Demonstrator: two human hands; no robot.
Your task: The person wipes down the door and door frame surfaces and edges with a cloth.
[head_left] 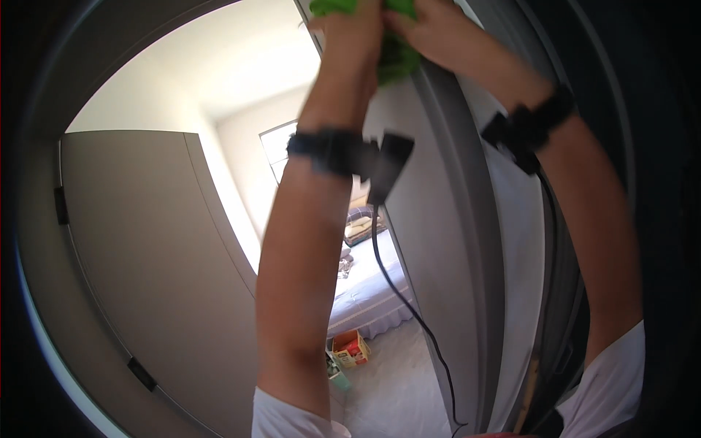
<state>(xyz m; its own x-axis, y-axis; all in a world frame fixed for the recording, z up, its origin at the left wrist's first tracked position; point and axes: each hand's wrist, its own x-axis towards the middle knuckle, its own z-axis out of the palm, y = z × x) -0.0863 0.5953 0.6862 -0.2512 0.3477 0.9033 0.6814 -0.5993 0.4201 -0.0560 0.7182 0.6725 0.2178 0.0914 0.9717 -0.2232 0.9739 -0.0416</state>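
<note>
Both my arms are raised, and the hands meet at the top edge of the view, partly cut off. A bright green cloth is bunched between them and hangs a little below. My left hand is closed on the cloth, with green showing on both sides of it. My right hand grips the same cloth from the right, its fingers partly hidden. Just behind the cloth is the upper part of a grey door frame. Each wrist carries a black strap with a small black device; a cable hangs from the left one.
A grey-brown door with dark hinges stands open on the left. Through the doorway are a bed with a pale cover, a cardboard box holding red things, and a light floor. A pale panel edge runs beside my right arm.
</note>
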